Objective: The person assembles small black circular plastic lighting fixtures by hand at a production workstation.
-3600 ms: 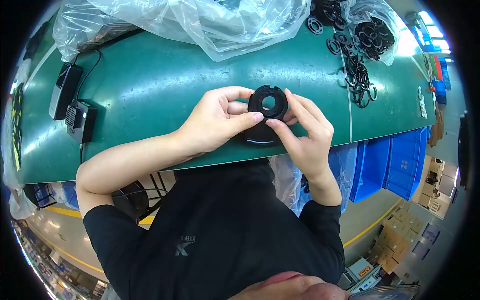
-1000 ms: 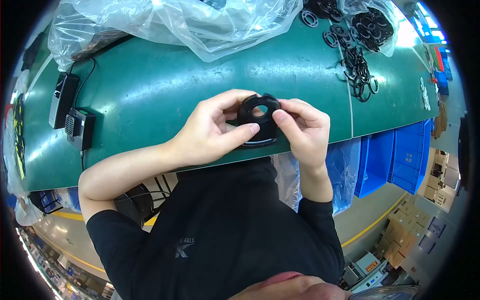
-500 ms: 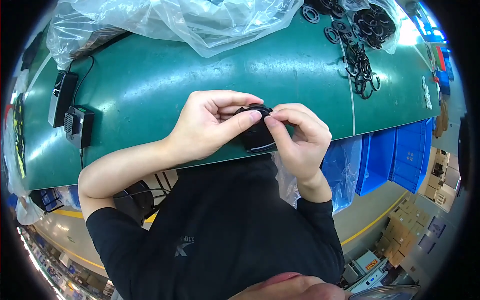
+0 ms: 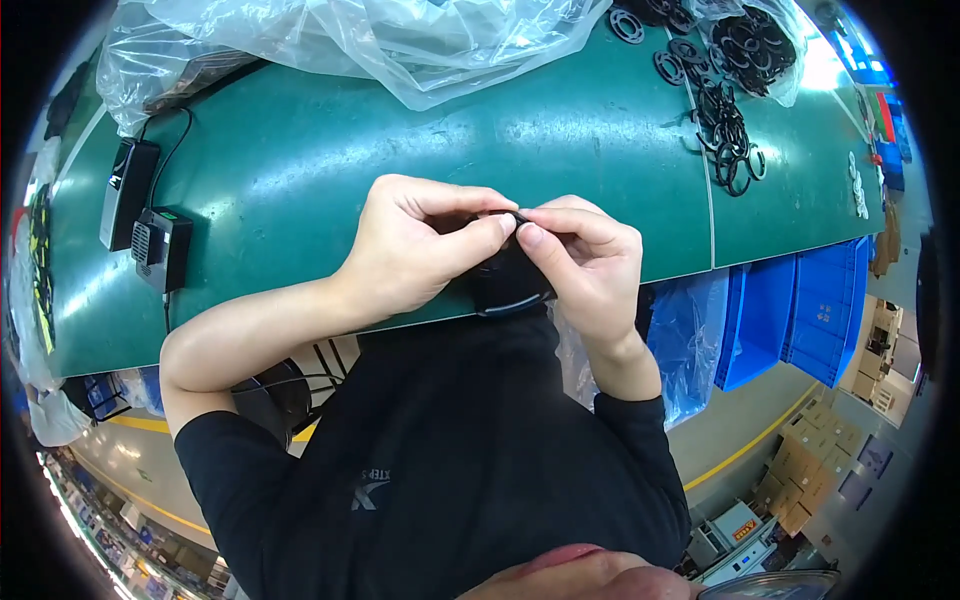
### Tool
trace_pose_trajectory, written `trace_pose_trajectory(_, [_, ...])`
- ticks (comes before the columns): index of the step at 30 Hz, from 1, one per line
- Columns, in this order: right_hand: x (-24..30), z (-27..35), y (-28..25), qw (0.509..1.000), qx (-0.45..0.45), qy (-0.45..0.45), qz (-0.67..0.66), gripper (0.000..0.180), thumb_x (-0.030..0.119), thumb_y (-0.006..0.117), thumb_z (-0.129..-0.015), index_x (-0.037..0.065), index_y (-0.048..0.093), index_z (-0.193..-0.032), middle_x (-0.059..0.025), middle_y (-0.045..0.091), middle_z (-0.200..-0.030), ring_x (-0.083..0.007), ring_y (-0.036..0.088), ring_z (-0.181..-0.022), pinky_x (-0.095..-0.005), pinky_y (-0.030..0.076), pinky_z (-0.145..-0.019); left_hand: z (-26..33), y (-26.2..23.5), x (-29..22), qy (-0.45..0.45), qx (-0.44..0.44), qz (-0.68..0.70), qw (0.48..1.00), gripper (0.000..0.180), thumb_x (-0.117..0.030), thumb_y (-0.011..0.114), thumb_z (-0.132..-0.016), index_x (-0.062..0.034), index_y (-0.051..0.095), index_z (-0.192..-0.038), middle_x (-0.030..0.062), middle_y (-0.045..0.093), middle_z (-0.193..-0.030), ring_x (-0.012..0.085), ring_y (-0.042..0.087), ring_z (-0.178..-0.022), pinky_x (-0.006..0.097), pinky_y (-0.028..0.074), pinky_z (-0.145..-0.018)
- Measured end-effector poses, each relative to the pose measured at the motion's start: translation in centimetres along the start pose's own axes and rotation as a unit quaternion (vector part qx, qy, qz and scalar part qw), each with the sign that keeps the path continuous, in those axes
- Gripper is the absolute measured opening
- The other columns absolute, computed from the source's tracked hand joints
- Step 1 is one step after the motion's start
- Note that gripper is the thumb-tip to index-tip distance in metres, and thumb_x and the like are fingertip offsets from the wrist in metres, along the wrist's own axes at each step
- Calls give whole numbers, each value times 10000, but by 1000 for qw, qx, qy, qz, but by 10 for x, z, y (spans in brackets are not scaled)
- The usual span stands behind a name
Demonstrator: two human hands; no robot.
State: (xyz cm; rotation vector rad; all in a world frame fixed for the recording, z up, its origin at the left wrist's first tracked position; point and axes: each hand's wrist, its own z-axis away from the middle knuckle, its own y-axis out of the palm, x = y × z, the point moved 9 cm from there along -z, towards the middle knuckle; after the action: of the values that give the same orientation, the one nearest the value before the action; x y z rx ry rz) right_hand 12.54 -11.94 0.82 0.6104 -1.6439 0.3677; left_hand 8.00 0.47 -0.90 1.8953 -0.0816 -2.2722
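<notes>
Risk is a slip: your left hand (image 4: pixel 415 250) and right hand (image 4: pixel 585 265) pinch together on the black round part (image 4: pixel 505 285) over the near table edge (image 4: pixel 300 330), so it may fall to the floor.

- Left hand (image 4: pixel 415 250) came in from the lower left, forearm bare and bent sharply at the elbow.
- Its fingers curled forward, thumb tip pressed against the right thumb.
- Right hand (image 4: pixel 585 265) rose from below, wrist nearly upright, fingers (image 4: pixel 590 222) folded over and pinched shut.
- Both hands met, touching at the fingertips.
</notes>
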Motion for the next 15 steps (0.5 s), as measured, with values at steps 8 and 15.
trace_pose_trajectory(8, [-5,-2,-1,997,-25,71,-28,80,-36,616,-806,-68,636,-877,-100,619,-831,-124,605,-753,-196,479,-647,2,1,-3,-15,-7,24,1000,155,-38,621,-822,51,658,-944,75,665,-832,80,590,-754,202,478,-681])
trace_pose_trajectory(15, [0,0,1,999,3,7,50,67,-18,629,-801,-65,639,-847,-93,620,-786,-104,588,-707,-191,456,-599,2,3,0,-8,8,-6,1000,149,-43,609,-833,48,660,-939,78,664,-824,94,601,-744,211,486,-692])
